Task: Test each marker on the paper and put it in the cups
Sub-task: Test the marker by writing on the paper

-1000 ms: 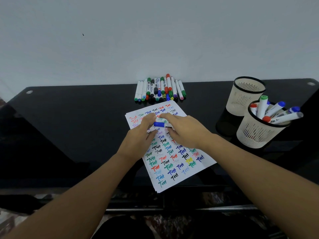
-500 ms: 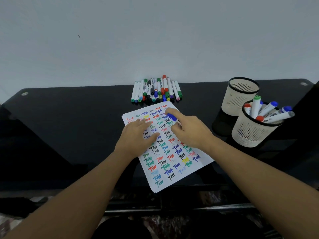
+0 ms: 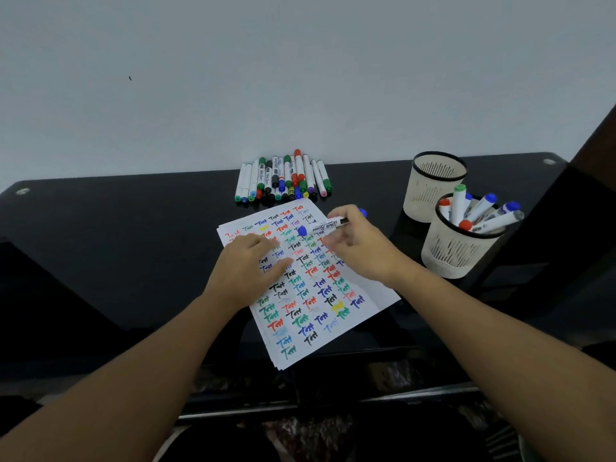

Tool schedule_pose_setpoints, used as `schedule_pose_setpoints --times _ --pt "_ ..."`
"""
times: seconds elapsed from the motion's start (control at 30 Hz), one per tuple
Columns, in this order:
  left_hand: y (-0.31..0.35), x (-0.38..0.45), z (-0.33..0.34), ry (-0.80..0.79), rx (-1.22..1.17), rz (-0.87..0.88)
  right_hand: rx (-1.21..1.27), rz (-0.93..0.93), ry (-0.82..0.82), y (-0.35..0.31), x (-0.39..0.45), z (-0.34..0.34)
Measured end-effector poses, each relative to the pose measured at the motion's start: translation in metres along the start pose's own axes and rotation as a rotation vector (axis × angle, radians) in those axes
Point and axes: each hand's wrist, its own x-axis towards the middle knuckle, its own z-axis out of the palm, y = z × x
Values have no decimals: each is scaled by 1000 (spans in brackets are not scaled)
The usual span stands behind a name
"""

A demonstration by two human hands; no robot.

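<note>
A blue marker (image 3: 325, 225) is pinched in the fingers of the right hand (image 3: 361, 248) and held nearly level above the far part of the paper (image 3: 376, 296), its blue end pointing left. The left hand (image 3: 248, 266) is laid flat on the paper, fingers released and spread over the rows of coloured writing. A pile of markers (image 3: 283, 180) lies at the far edge of the black surface (image 3: 116, 248), just beyond the paper. Toward the right edge two cups are set: the near cup (image 3: 453, 251) holds several markers, the far cup (image 3: 430, 191) stands just behind it.
</note>
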Motion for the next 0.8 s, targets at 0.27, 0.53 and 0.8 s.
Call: schedule_pose_setpoints --times 0.27,0.53,0.8 --pt "18 3 -12 -373 48 -80 -62 -18 239 -4 -21 -7" --pt "20 -13 4 -450 107 -53 -304 -140 378 -6 -43 -28" --pt "21 -13 2 -451 116 -53 -345 -138 583 -23 -76 -78"
